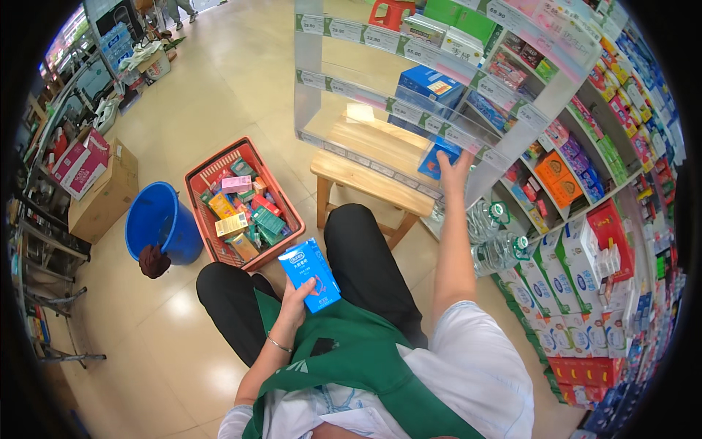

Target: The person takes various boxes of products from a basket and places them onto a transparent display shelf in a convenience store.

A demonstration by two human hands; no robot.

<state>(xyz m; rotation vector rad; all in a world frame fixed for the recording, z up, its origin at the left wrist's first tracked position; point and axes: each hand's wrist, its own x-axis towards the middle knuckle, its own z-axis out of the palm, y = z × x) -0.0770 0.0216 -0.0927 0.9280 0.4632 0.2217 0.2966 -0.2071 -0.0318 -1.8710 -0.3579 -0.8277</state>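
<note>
My left hand (298, 299) holds a blue Durex box (311, 274) above my lap, thumb on its front; whether it is one box or a stack I cannot tell. My right hand (456, 167) reaches to the lower right of a clear acrylic display rack (359, 156), its fingers at a smaller blue box (439, 158) on the bottom tier. The rack rests on a wooden stool (378, 195) and bears price strips. Behind its tiers are larger blue boxes (430, 85). A red plastic basket (249, 148) full of small coloured boxes stands on the floor before me.
Left of the basket stands a blue bucket (164, 219) with a dark cloth (154, 261) over its rim. Cardboard boxes (104, 189) are farther left. Large water bottles (496, 255), stacked cartons (565, 274) and stocked shelves (581, 137) line the right. A person's legs (181, 10) show far back.
</note>
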